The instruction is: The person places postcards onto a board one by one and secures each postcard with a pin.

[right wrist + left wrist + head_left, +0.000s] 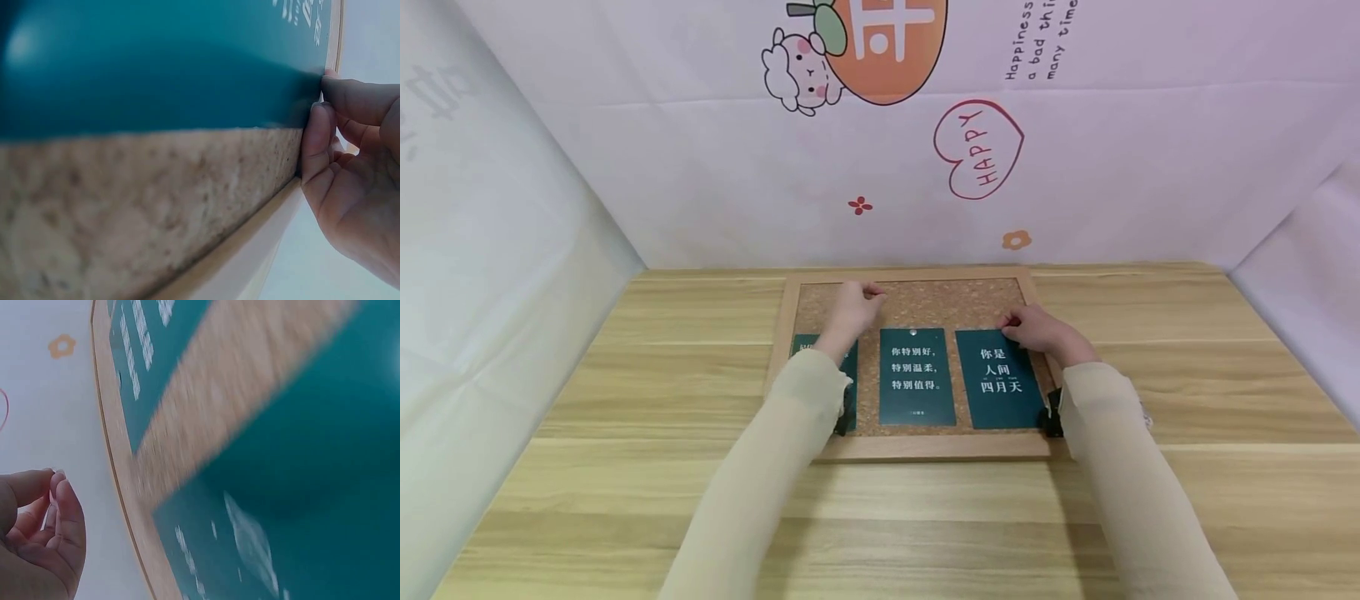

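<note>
My left hand is over the upper part of the cork board, its thumb and index fingertips pinched together. A tiny pale speck shows at those fingertips in the left wrist view; I cannot tell what it is. On the right, my right hand pinches the top edge of a dark green card with white Chinese writing, near its upper right corner. The middle green card has a small round clear pin at its top. My left forearm partly hides the left green card.
A light wooden frame borders the board, which lies on a wood-grain table. Behind it hangs a white printed cloth with a red heart and small flowers. White cloth also closes both sides.
</note>
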{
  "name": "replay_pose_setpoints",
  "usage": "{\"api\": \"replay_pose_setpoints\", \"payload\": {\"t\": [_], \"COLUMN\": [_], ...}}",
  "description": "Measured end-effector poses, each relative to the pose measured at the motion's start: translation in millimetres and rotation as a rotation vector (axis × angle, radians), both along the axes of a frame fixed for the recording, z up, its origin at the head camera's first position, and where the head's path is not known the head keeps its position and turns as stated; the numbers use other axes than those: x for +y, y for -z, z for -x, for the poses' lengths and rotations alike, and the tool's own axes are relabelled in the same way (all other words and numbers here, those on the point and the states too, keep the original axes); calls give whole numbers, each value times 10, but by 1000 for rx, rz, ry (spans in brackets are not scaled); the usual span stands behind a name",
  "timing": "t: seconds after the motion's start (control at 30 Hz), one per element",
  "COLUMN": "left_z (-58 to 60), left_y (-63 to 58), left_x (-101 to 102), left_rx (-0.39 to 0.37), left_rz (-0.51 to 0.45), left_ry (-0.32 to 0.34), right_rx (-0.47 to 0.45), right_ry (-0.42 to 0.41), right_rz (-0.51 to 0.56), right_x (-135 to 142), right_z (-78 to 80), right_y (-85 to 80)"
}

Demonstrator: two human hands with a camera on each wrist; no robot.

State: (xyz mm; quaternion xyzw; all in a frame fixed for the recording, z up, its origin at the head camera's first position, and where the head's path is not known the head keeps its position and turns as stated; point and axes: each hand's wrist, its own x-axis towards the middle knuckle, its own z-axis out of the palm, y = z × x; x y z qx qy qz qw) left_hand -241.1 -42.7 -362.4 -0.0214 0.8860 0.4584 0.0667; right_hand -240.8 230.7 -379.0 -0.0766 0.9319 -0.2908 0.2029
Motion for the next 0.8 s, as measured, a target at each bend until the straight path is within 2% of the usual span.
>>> {"api": "replay_pose_setpoints", "payload": {"t": [0.33,0.6,0.8], "left_z": [-82,-130,-169], "left_y": [62,151,200], "left_x": [368,619,793], "left_rx": [51,-29,-125], "left_rz": [-13,-171,-355], "left_ry": [44,61,33], "right_rx": [5,0,-4], "right_ry": [2,0,3], "right_rz": [2,16,20], "right_x": [1,-8,-5], "right_z": [0,-12,-11], "right_y": [-9,-13,-24]}}
